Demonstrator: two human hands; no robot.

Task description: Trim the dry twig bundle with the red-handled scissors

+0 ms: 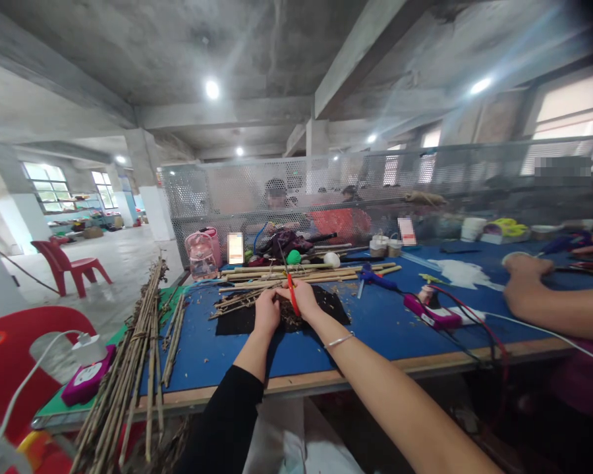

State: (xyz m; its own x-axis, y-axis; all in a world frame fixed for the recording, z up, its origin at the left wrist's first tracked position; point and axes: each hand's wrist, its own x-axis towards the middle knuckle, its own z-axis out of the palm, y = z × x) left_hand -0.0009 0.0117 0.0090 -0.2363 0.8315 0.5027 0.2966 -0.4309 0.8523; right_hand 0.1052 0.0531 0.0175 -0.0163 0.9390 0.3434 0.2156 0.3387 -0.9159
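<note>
My left hand [267, 312] is closed around thin brown sticks [234, 301] over a dark mat [333, 307] on the blue table [375, 329]. My right hand [304, 298], with a silver bracelet on its wrist, grips red-handled scissors [292, 296] whose blades point up toward the stick ends. Both hands meet at the middle of the mat. Longer bamboo canes [296, 273] lie across the table just behind them.
A bundle of long sticks [133, 368] leans at the table's left corner. A purple glue gun [432, 316] with cords, blue scissors [375, 278] and a pink jug [201, 255] lie around. A co-worker's arm [543, 296] rests at right. A mesh screen [326, 191] stands behind; red chairs [72, 266] at left.
</note>
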